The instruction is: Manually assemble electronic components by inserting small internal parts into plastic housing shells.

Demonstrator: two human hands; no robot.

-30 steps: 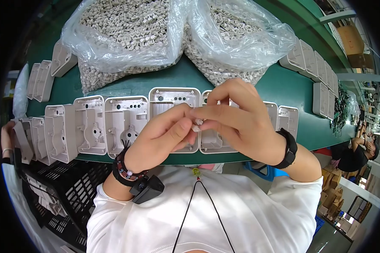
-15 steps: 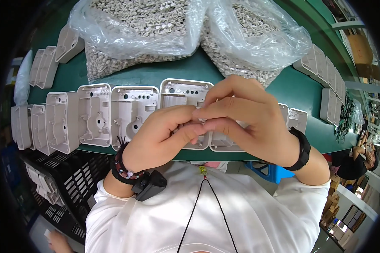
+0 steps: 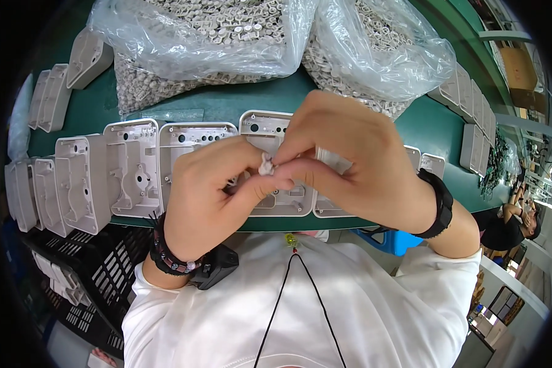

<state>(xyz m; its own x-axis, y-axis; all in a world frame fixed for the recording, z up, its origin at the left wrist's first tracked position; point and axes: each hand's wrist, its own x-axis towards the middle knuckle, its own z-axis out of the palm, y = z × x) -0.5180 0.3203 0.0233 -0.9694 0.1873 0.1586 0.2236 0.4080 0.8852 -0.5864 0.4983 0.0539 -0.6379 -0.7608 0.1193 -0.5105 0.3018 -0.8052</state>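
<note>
Above the row of housings, my left hand (image 3: pixel 218 193) pinches a small white plastic part (image 3: pixel 266 165) between thumb and forefinger. My right hand (image 3: pixel 343 162) meets it there, thumb and forefinger closed on the same part's right side. The fingers cover most of the part, so its exact shape is unclear. Beneath my hands stand open light-grey plastic housings (image 3: pixel 135 164) with holes and posts inside; my hands partly hide the middle ones. Beyond them lie two clear plastic bags (image 3: pixel 276 52) full of small white plastic parts.
More housings stand at the left (image 3: pixel 80 184) and right (image 3: pixel 474 150) of the green table (image 3: pixel 227 101). Below the table's left edge is a black plastic crate (image 3: pixel 113 257). A blue stool (image 3: pixel 398 242) stands at the lower right, and another person (image 3: pixel 509 224) is farther right.
Both hands have shifted slightly left, and the small white part now shows between the fingertips. The table and housings appear slightly shifted in the picture.
</note>
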